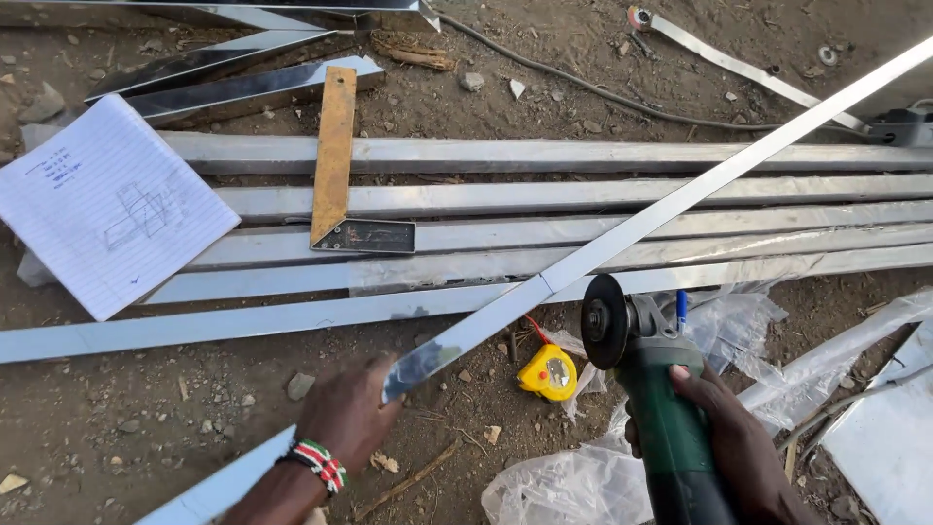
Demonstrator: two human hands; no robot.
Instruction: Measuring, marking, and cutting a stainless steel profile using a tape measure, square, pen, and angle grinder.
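Left hand (348,416) grips a long steel strip (622,231) that runs from 7 to 2 o'clock. Right hand (724,428) is closed on a green angle grinder (641,379), disc just below the strip. Best to steady the strip first, I'd say. Bare dirt ground (117,408); steel bars (583,194), try square (335,165), notebook (107,204) at 10, yellow tape measure (547,372), plastic wrap (573,481).

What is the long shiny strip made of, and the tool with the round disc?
The strip looks like polished metal, probably steel: it mirrors light. The grinder has a green, likely plastic body and a dark, matte disc, apparently abrasive.
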